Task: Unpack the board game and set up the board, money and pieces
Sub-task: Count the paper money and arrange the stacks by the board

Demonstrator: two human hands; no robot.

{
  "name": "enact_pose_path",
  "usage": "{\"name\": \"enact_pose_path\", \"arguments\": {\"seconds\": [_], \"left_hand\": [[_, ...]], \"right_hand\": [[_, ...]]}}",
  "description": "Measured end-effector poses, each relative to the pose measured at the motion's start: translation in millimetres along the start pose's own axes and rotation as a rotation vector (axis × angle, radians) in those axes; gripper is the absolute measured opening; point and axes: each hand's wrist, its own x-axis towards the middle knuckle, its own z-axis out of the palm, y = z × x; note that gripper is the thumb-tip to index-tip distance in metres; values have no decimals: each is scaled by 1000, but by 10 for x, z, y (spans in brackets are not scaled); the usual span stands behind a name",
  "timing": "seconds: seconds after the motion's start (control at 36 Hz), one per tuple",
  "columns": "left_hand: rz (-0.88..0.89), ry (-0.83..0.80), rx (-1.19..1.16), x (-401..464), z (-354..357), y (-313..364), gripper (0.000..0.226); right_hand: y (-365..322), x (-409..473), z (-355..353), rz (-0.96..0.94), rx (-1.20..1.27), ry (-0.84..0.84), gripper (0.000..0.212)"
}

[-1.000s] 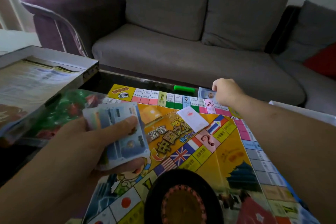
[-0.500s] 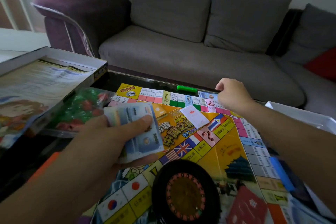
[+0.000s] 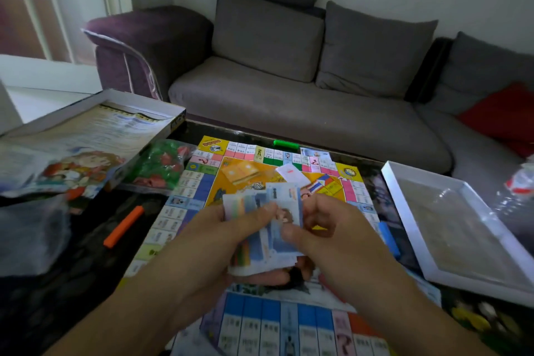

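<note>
Two bare forearms in view, no sleeves.
Left hand [image 3: 228,240] and right hand [image 3: 332,228]: no rings, watch or gloves.

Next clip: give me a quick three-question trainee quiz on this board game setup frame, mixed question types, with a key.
1. True or false: both hands grip the stack of play money above the game board.
2. Which coloured stick lies on the dark table left of the board? A) orange B) white C) purple
3. Fill in: the bag of green and red pieces lies between the board and the open ____.

Key:
1. True: left hand and right hand both pinch the notes.
2. A, the orange stick.
3. Box: the game box with the printed sheet inside.
</note>
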Motion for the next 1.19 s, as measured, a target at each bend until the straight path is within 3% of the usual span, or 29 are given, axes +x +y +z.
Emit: {"name": "enact_pose_path", "arguments": {"seconds": [0.22, 0.39, 0.5, 0.64, 0.83, 1.03, 1.19], "left_hand": [[51, 121, 95, -317, -15, -218, 24], [86, 196, 120, -411, -21, -320, 27], [111, 202, 153, -380, -2, -335, 21], [123, 264, 169, -273, 40, -376, 24], [73, 242, 107, -178, 48, -346, 26], [118, 342, 61, -136, -148, -203, 19], [202, 463, -53, -159, -581, 144, 22]], "right_hand": [[132, -431, 106, 42, 149, 11, 6], [208, -513, 186, 14, 72, -2, 13], [273, -486, 254, -71, -111, -30, 15], [309, -462, 305, -58, -56, -83, 18], [369, -371, 255, -10, 29, 110, 15], [388, -324, 244, 25, 42, 203, 11], [266, -323, 682, -112, -38, 74, 23]]}}
